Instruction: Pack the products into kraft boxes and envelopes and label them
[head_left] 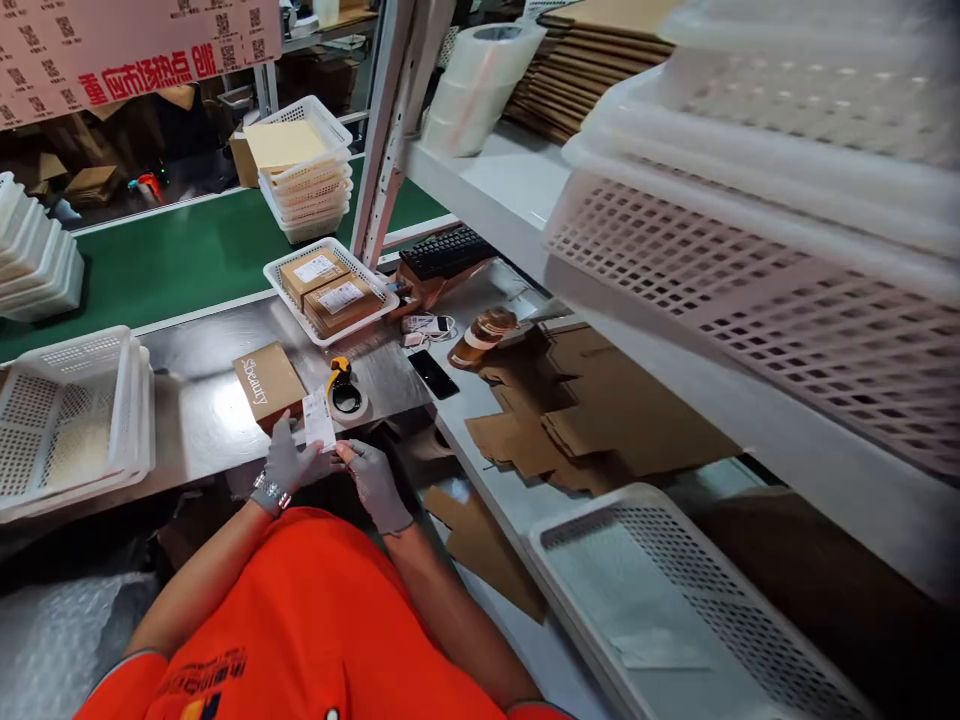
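Observation:
Between my two gloved hands is a white printed label (319, 418), held up just in front of the metal bench's edge. My left hand (288, 462), with a metal watch at the wrist, pinches its lower left side. The thumb and finger of my right hand (371, 484) close on its lower right corner. Beyond my left hand a brown carton (268, 380) with white "Sbeauty" lettering lies on the bench. Right of the label sits a tape dispenser (346, 390) with a yellow part and a roll of tape.
A white basket (327, 340) holds brown cartons with labels. Stacked baskets (139, 420) stand at left. Right are a phone (433, 374), a drink bottle (482, 336) and flattened cardboard (637, 410). An overhead shelf (480, 185) carries tape rolls and baskets. A green conveyor (165, 250) runs behind.

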